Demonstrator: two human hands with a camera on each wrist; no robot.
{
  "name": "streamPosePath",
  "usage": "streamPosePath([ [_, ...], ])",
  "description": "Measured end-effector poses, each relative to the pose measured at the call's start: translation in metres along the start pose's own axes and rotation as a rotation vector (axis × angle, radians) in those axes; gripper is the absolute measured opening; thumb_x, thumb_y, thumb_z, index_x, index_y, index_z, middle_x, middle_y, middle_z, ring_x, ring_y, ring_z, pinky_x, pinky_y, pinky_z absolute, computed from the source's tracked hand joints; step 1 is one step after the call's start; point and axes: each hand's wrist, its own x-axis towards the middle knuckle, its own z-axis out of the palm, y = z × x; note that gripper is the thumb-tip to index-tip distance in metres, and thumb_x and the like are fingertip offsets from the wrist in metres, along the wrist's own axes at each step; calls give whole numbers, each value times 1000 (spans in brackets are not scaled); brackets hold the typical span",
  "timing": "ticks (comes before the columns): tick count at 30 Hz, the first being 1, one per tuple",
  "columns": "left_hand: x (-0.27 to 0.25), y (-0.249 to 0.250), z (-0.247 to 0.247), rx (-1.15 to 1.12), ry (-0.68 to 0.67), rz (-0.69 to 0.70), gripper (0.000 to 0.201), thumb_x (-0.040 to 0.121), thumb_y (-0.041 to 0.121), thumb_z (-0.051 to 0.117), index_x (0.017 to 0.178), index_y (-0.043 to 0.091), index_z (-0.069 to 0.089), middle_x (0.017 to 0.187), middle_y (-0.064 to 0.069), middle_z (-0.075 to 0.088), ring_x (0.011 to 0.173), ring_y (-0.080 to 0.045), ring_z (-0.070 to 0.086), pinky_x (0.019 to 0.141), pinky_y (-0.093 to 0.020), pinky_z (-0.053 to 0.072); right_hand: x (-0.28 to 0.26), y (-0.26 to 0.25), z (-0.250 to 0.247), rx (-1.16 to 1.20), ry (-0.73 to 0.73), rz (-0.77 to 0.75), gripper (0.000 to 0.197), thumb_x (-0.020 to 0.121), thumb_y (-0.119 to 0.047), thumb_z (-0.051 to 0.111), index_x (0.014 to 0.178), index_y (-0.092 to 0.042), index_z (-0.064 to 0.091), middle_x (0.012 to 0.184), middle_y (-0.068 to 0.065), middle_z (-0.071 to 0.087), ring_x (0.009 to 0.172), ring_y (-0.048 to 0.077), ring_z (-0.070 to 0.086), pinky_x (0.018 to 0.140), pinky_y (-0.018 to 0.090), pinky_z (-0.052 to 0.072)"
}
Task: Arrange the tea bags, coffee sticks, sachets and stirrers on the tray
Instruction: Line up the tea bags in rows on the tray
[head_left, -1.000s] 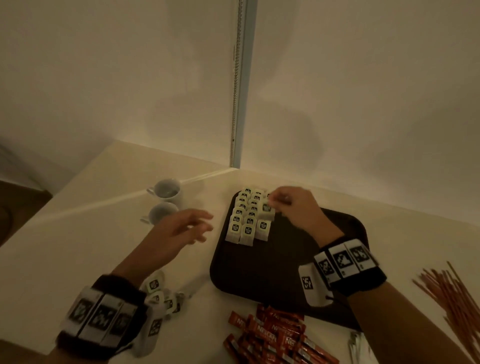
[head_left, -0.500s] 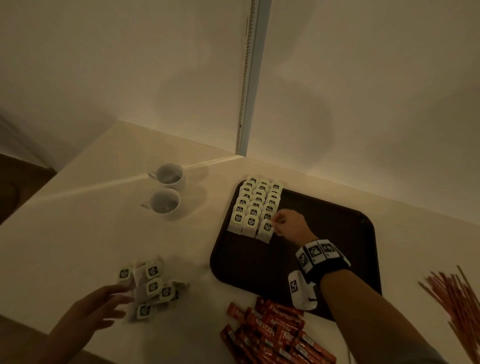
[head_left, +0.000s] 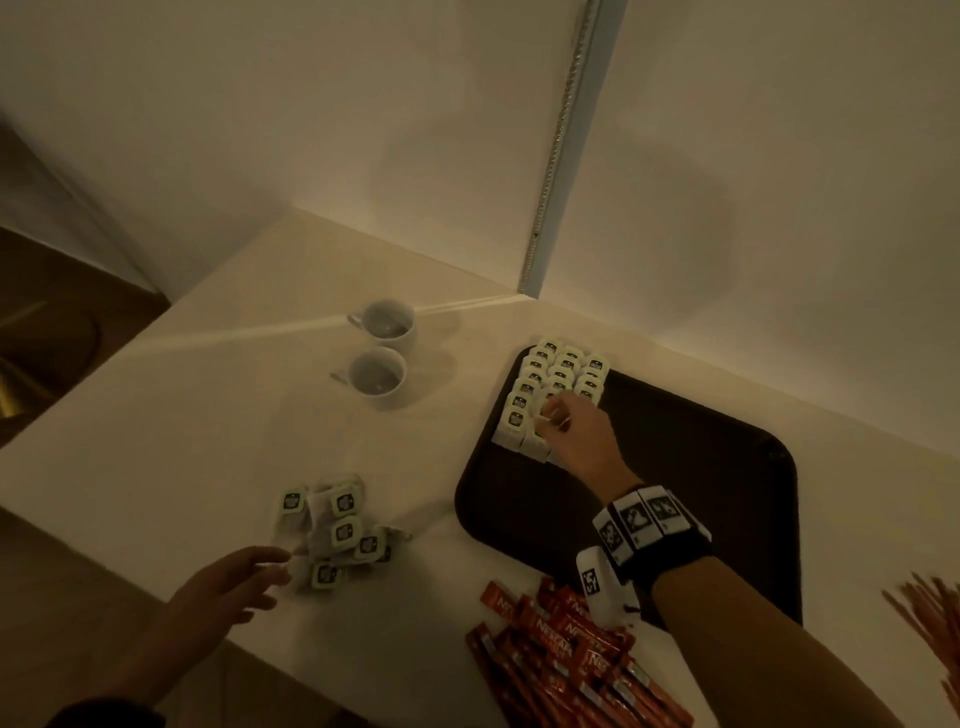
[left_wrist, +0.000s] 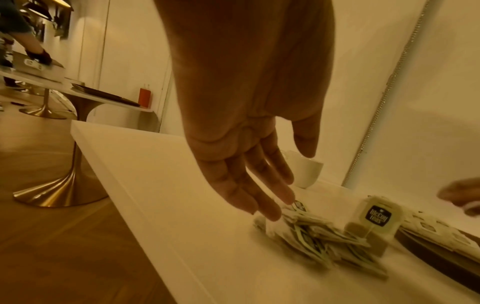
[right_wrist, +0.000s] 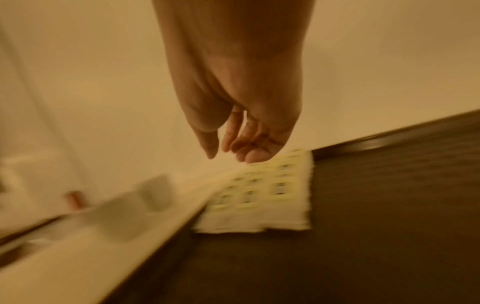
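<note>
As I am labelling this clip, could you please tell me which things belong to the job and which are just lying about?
Job: dark brown tray; loose pale tea bags; red coffee sticks; thin wooden stirrers.
Lying about: two white cups.

Dim, warm yellow-brown cast throughout. Faint streak of light across the desk (head_left: 218, 338) toward its far corner, soft shadows on the wall behind. Heavy motion smear in the right wrist view, lighter blur at the fingertips (left_wrist: 270, 214) in the left. Wide-angle bending at edges.
</note>
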Motion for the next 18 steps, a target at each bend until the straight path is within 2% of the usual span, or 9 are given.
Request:
streamPosePath([
  [1, -1, -3, 1, 8, -3, 0, 15, 96, 15, 51, 97, 20, 65, 90, -3, 73, 82, -27, 67, 70, -32, 46, -11, -18, 10, 27, -117, -99, 18, 87, -20, 65, 101, -10, 61, 93, 0, 59, 84, 13, 57, 69, 14, 45],
  [3, -1, -11, 1, 29, -20, 2, 14, 96, 17, 51, 98, 22, 64, 94, -2, 71, 83, -24, 67, 71, -32, 48, -31, -47, 36, 0, -409, -265, 24, 85, -23, 68, 105, -10, 62, 99, 4, 62, 89, 16, 59, 73, 16, 46],
  [5, -3, -17, 0, 27, -36, 4, 14, 96, 18, 52, 100, 23, 64, 95, -1, 71, 84, -23, 67, 72, -33, 48, -45, -66, 67, -88, -629, -321, 40, 81, -32, 71, 114, -11, 59, 109, 6, 59, 97, 18, 57, 82, 24, 47],
  [6, -6, -21, -2, 22, -38, 10, 14, 96, 18, 52, 101, 24, 64, 96, -1, 71, 84, -22, 68, 72, -33, 48, -50, -73, 82, -142, -686, -313, 51, 79, -37, 73, 119, -12, 56, 114, 7, 56, 101, 19, 55, 86, 29, 47],
  [8, -12, -27, -4, 15, -35, 36, 15, 96, 17, 53, 102, 24, 65, 96, -1, 71, 83, -21, 68, 73, -34, 50, -56, -83, 109, -241, -720, -286, 69, 74, -46, 75, 128, -12, 47, 121, 8, 49, 108, 23, 50, 91, 36, 46],
  [10, -18, -34, -6, 14, -29, 61, 17, 96, 14, 52, 102, 22, 65, 95, -3, 71, 83, -22, 69, 77, -35, 52, -62, -88, 131, -339, -692, -279, 74, 73, -52, 73, 128, -12, 44, 123, 9, 45, 110, 26, 47, 92, 39, 45],
  [12, -25, -43, -10, 19, -26, 68, 18, 95, 13, 52, 103, 23, 65, 92, -2, 72, 85, -21, 69, 81, -37, 54, -66, -88, 149, -412, -653, -277, 67, 73, -53, 71, 120, -14, 46, 119, 9, 43, 109, 28, 44, 90, 40, 44],
  [14, -32, -52, -14, 34, -17, 70, 17, 95, 16, 54, 102, 26, 66, 91, 3, 73, 84, -16, 69, 81, -37, 53, -71, -88, 159, -424, -626, -268, 58, 74, -47, 73, 114, -14, 47, 117, 9, 41, 109, 29, 41, 90, 42, 43],
  [18, -41, -63, -20, 12, 24, 70, 18, 95, 14, 52, 102, 25, 66, 89, 1, 73, 78, -12, 69, 72, -25, 52, -74, -87, 165, -414, -601, -238, 50, 75, -35, 75, 111, -12, 50, 115, 10, 41, 107, 28, 42, 88, 36, 40],
])
